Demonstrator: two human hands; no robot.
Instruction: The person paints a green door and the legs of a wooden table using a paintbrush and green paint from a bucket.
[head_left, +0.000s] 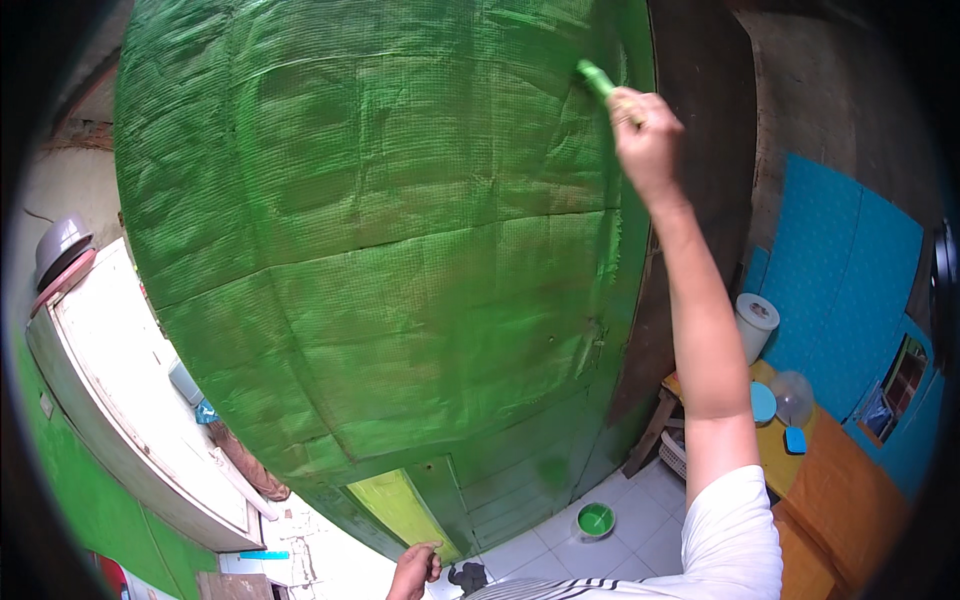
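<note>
My raised right hand [645, 125] grips a paintbrush [595, 78] coated in green, its tip on or very close to the upper right of a large panel [380, 170] of textured, wrinkled material painted green. At the lower middle, my left hand [415, 570] has its fingers curled, beside a yellow-green strip [385, 500] at the panel's foot; whether it holds anything is unclear. A small tub of green paint [595, 519] stands on the white tiled floor below the panel.
A bright doorway [100, 330] is at left, with stacked basins [63, 245] beside it. At right, a yellow table [775, 455] holds blue-lidded containers [762, 402] and a white bucket [755, 330], before blue wall panels [845, 250]. An orange board [840, 510] is at lower right.
</note>
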